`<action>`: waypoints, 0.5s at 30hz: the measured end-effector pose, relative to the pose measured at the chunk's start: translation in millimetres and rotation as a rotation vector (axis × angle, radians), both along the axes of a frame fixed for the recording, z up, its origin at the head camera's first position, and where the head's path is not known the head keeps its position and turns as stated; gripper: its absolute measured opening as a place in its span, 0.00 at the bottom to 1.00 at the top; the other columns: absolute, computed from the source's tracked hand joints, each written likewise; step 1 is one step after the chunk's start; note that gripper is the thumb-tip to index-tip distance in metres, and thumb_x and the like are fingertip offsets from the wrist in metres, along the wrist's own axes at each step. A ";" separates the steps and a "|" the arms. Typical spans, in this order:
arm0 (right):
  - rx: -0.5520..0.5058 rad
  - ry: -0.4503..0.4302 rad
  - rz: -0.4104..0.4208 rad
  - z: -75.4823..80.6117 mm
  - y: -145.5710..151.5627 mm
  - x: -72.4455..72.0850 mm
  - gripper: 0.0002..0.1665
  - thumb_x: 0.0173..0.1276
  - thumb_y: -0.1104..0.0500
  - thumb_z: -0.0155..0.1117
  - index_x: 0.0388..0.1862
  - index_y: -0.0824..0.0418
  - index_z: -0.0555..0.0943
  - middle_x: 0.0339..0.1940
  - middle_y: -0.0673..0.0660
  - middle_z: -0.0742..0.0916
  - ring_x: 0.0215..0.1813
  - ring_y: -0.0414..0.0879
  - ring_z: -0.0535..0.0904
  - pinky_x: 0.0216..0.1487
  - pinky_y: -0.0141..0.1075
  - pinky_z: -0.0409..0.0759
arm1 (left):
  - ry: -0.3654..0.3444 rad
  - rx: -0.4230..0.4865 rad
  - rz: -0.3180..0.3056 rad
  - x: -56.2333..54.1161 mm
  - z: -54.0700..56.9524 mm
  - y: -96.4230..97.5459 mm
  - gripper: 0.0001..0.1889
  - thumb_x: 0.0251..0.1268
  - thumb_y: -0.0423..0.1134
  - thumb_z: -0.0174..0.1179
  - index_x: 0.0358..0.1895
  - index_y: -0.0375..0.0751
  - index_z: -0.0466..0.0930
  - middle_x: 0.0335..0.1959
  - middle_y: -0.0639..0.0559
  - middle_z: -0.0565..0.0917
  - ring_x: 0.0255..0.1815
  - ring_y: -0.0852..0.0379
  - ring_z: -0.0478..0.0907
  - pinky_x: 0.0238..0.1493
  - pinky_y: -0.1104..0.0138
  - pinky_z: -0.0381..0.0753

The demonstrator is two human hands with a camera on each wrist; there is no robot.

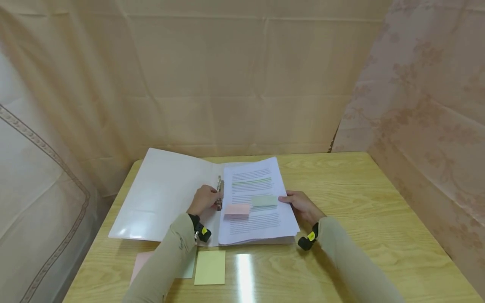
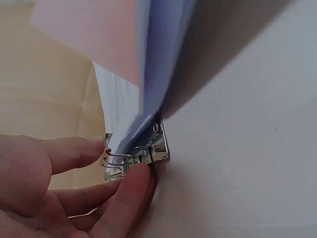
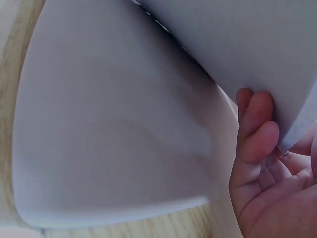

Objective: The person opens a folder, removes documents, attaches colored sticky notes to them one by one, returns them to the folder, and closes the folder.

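A white binder (image 1: 163,189) lies spread on the table, its metal clip (image 1: 219,203) along the spine. My left hand (image 1: 204,199) is at that clip; in the left wrist view, thumb and fingers pinch its metal parts and spring. Over the binder's right side is a stack of printed sheets (image 1: 254,229), its inner edge at the clip. A pink sticky note (image 1: 237,209) and a green sticky note (image 1: 264,201) are on the top sheet, below a green highlighted line. My right hand (image 1: 303,205) grips the stack's right edge, lifted off the cover (image 3: 109,129) beneath, with fingers curled under the sheets.
A yellow sticky pad (image 1: 210,268) lies at the table's front, beside a pale green pad (image 1: 188,269) and a pink pad (image 1: 141,263) partly under my left sleeve. Curtains hang behind the wooden table (image 1: 379,219) and at both sides.
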State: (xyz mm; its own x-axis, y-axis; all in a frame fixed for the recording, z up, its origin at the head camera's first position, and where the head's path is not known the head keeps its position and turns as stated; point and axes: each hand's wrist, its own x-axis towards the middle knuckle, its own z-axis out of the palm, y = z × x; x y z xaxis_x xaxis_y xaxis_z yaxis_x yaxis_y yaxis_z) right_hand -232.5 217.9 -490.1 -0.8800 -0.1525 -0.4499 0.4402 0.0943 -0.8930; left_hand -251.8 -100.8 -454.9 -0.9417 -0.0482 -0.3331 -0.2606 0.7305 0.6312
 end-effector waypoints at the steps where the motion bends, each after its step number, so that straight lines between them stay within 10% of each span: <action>1: -0.007 0.003 0.000 -0.5 -1.1 0.1 0.28 0.70 0.62 0.59 0.67 0.69 0.70 0.50 0.58 0.87 0.42 0.42 0.83 0.43 0.34 0.80 | 0.004 -0.005 0.003 -0.3 0.3 0.1 0.23 0.66 0.45 0.60 0.55 0.29 0.78 0.41 0.40 0.85 0.31 0.54 0.81 0.39 0.65 0.77; 8: -0.061 -0.010 -0.009 -5.5 -4.7 -0.4 0.27 0.71 0.63 0.57 0.67 0.71 0.69 0.47 0.57 0.87 0.42 0.42 0.83 0.42 0.35 0.82 | 0.116 -0.001 0.000 -10.8 -4.2 2.4 0.23 0.68 0.45 0.57 0.60 0.34 0.74 0.52 0.38 0.81 0.47 0.46 0.78 0.49 0.56 0.77; 15: -0.019 0.018 0.017 -7.8 -7.0 1.4 0.27 0.70 0.63 0.58 0.65 0.72 0.71 0.49 0.60 0.87 0.41 0.42 0.83 0.41 0.34 0.81 | 0.175 -0.001 -0.039 -21.1 -11.3 4.9 0.22 0.72 0.45 0.53 0.62 0.37 0.76 0.46 0.41 0.84 0.40 0.50 0.78 0.38 0.63 0.75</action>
